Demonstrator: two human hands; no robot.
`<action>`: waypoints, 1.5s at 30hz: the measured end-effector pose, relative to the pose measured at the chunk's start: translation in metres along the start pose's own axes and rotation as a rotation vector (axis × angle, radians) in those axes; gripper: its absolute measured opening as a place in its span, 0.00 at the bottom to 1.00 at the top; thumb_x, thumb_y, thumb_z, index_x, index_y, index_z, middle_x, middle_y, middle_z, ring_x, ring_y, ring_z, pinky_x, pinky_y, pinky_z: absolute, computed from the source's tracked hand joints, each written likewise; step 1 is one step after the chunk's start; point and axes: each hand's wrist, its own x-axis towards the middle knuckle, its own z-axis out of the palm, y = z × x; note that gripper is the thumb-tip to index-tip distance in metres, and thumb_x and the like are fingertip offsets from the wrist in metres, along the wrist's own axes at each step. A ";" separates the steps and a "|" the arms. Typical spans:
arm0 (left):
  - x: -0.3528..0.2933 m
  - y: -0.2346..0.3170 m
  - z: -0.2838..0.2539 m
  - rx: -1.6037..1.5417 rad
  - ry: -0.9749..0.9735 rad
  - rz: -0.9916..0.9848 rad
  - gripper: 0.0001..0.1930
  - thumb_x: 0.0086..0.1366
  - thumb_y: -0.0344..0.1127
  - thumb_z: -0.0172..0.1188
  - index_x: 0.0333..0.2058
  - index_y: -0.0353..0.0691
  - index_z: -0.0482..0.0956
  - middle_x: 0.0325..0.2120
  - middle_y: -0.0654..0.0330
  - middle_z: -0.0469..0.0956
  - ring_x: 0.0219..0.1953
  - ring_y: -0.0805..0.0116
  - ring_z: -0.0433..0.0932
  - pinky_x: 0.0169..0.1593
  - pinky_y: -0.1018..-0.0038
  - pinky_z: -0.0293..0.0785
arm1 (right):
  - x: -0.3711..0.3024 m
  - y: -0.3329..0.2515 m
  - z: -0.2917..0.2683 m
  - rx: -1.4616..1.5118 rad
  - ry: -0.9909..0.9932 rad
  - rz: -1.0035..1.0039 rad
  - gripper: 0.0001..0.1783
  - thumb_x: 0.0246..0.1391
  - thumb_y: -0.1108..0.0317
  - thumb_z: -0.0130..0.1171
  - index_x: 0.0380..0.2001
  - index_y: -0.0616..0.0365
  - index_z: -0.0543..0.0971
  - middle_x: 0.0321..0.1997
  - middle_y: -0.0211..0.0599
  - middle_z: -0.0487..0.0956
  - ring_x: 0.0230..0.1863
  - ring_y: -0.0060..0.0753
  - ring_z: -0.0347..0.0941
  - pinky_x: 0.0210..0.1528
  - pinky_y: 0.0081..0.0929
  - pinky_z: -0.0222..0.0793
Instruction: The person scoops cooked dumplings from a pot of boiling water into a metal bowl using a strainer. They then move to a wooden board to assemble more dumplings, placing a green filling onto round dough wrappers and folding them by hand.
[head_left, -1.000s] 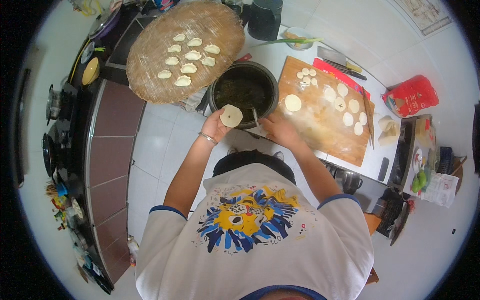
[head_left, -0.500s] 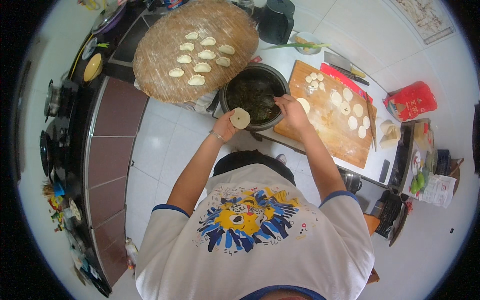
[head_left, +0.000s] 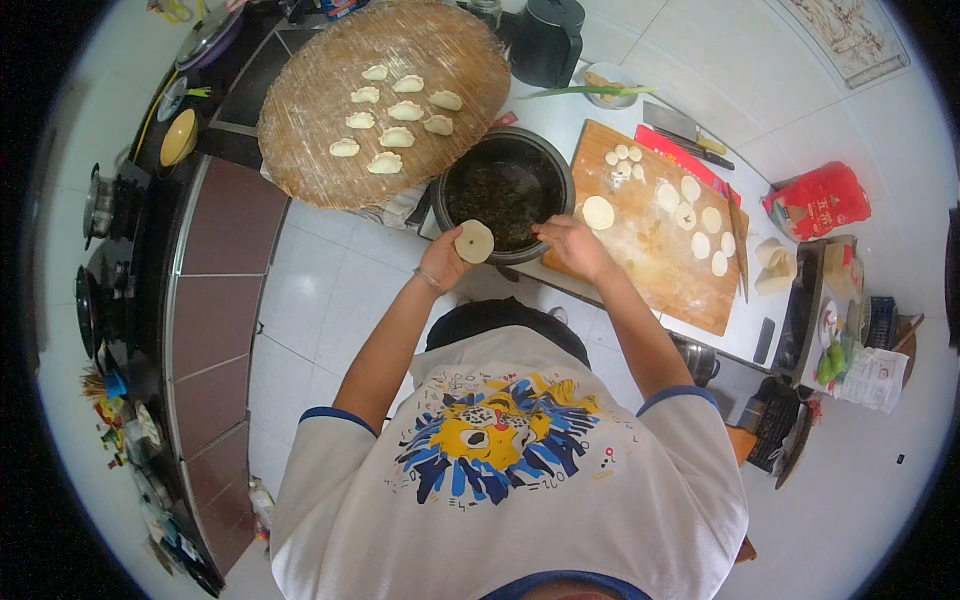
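My left hand [head_left: 442,262] holds a round dumpling wrapper [head_left: 474,242] by its edge, beside the near left rim of a dark pot. A small dark spot shows at the wrapper's middle. Dark green chopped filling lies inside the pot [head_left: 566,180]. My right hand [head_left: 570,243] is over the pot's near right rim, fingers pinched together; what they grip, if anything, is too small to make out. Several more wrappers [head_left: 598,212] and small dough pieces [head_left: 623,153] lie on a floured wooden board [head_left: 640,290] to the right.
Several folded dumplings [head_left: 397,137] rest on a large round tray [head_left: 300,110] at the far left. Behind the board are a cleaver [head_left: 670,120], a green onion [head_left: 570,91] in a bowl and a black kettle [head_left: 547,40]. A rolling pin [head_left: 738,240] lies along the board's right edge.
My right hand has shifted toward me and slightly left, down to the pot's near right rim. My left hand keeps the wrapper in nearly the same place.
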 end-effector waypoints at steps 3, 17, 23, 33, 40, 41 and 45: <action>0.003 -0.002 -0.004 0.006 0.000 0.005 0.19 0.64 0.41 0.41 0.49 0.36 0.64 0.46 0.55 0.70 0.48 0.61 0.71 0.49 0.65 0.70 | -0.002 -0.001 -0.001 0.008 -0.014 -0.011 0.11 0.47 0.70 0.53 0.35 0.59 0.77 0.34 0.41 0.75 0.36 0.43 0.71 0.39 0.31 0.68; -0.002 -0.003 0.003 -0.002 0.040 0.052 0.19 0.64 0.40 0.42 0.48 0.34 0.65 0.45 0.54 0.71 0.48 0.62 0.71 0.50 0.67 0.69 | -0.002 -0.009 -0.009 0.109 -0.119 -0.072 0.10 0.46 0.72 0.52 0.33 0.60 0.78 0.34 0.41 0.76 0.37 0.43 0.71 0.40 0.32 0.68; 0.001 -0.006 -0.001 -0.024 0.039 0.069 0.19 0.64 0.41 0.42 0.48 0.35 0.65 0.45 0.55 0.72 0.48 0.62 0.71 0.50 0.68 0.69 | 0.013 0.007 0.003 0.274 -0.078 0.134 0.09 0.49 0.72 0.51 0.33 0.61 0.78 0.29 0.41 0.77 0.30 0.37 0.72 0.33 0.27 0.69; -0.002 -0.001 0.006 -0.050 -0.018 0.066 0.20 0.64 0.44 0.40 0.47 0.36 0.66 0.45 0.56 0.71 0.48 0.61 0.71 0.50 0.66 0.68 | 0.005 0.045 -0.023 0.995 0.137 0.576 0.13 0.55 0.66 0.49 0.35 0.64 0.77 0.23 0.35 0.76 0.25 0.21 0.70 0.29 0.16 0.66; 0.002 0.018 0.048 -0.167 -0.148 0.023 0.24 0.63 0.47 0.38 0.48 0.31 0.64 0.47 0.51 0.69 0.50 0.56 0.68 0.53 0.62 0.63 | 0.001 0.007 -0.056 1.244 0.297 0.488 0.16 0.56 0.65 0.49 0.40 0.69 0.73 0.28 0.36 0.76 0.29 0.23 0.71 0.34 0.18 0.67; 0.002 0.019 0.053 -0.180 -0.174 0.009 0.25 0.63 0.48 0.37 0.48 0.30 0.63 0.47 0.50 0.68 0.50 0.55 0.68 0.53 0.62 0.63 | -0.001 0.005 -0.056 1.268 0.303 0.463 0.16 0.56 0.65 0.49 0.40 0.69 0.73 0.29 0.37 0.76 0.30 0.24 0.71 0.34 0.18 0.67; -0.009 0.028 0.084 -0.201 -0.229 -0.040 0.28 0.63 0.49 0.36 0.50 0.28 0.61 0.49 0.47 0.66 0.52 0.54 0.66 0.55 0.61 0.61 | -0.007 0.000 -0.055 1.328 0.318 0.395 0.15 0.56 0.67 0.48 0.40 0.69 0.73 0.31 0.38 0.76 0.32 0.25 0.71 0.36 0.20 0.66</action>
